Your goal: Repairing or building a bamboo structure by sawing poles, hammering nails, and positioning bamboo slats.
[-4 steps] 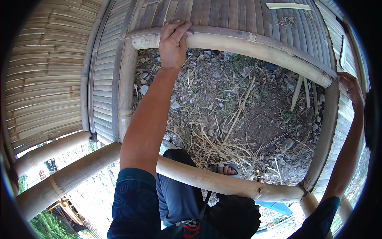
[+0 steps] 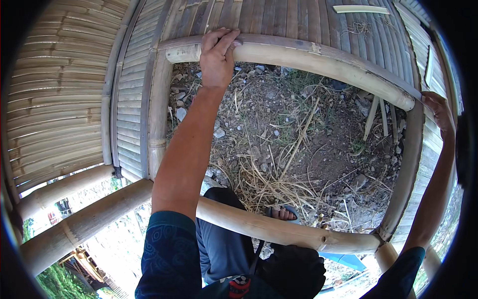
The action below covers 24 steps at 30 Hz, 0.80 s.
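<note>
A long, flat bamboo strip (image 2: 279,42) lies along the top of a thick, pale bamboo pole (image 2: 298,60), at the near edge of the slatted bamboo floor (image 2: 279,20). Toward its left end, my left hand (image 2: 217,52) is closed over the strip, thumb against the pole side. Far to the right, my right hand (image 2: 438,109) pinches the strip's other end, just past the cut end of the pole. Part of the right hand's grip is hidden by its own fingers.
A bamboo frame surrounds an opening above stony ground (image 2: 318,144) with straw and offcuts. A nearer bamboo pole (image 2: 269,227) crosses in front of my legs. Slatted walls (image 2: 59,89) rise at the left. A loose pale strip (image 2: 361,9) lies on the floor at the back.
Almost nothing differs. Both hands keep their places on the strip, and the view has shifted very slightly.
</note>
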{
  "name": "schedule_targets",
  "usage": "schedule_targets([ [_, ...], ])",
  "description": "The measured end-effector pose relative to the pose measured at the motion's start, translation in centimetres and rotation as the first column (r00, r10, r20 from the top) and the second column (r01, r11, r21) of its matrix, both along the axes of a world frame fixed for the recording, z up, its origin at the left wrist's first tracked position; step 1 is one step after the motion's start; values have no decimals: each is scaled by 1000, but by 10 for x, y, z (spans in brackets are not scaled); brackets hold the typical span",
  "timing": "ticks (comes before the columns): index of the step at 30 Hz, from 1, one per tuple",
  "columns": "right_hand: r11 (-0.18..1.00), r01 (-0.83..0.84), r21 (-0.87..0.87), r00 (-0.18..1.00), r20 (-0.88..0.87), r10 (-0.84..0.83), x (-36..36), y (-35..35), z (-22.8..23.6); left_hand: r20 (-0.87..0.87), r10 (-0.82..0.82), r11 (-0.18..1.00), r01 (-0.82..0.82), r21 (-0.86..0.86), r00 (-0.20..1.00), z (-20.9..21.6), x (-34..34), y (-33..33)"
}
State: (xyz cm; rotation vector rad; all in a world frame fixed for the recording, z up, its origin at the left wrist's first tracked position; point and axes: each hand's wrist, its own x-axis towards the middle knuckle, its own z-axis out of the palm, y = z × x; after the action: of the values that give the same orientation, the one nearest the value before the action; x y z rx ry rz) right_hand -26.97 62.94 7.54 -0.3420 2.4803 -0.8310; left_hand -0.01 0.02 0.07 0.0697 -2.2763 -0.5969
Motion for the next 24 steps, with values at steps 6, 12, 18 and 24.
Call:
schedule_targets([
  [6,1000,16,-15,1000,-3,-17,3,-3,0,3,42,996,-42,-83,999,-1,2,3],
  [12,999,35,1,996,-84,-35,10,4,1,-3,58,995,-58,-80,998,1,0,8],
  [18,998,49,42,986,-160,-42,27,-9,5,12,60,996,-59,-69,998,-2,-1,6],
  [24,992,115,42,979,-173,-106,42,-15,25,45,39,999,-38,-17,998,-3,-5,19],
])
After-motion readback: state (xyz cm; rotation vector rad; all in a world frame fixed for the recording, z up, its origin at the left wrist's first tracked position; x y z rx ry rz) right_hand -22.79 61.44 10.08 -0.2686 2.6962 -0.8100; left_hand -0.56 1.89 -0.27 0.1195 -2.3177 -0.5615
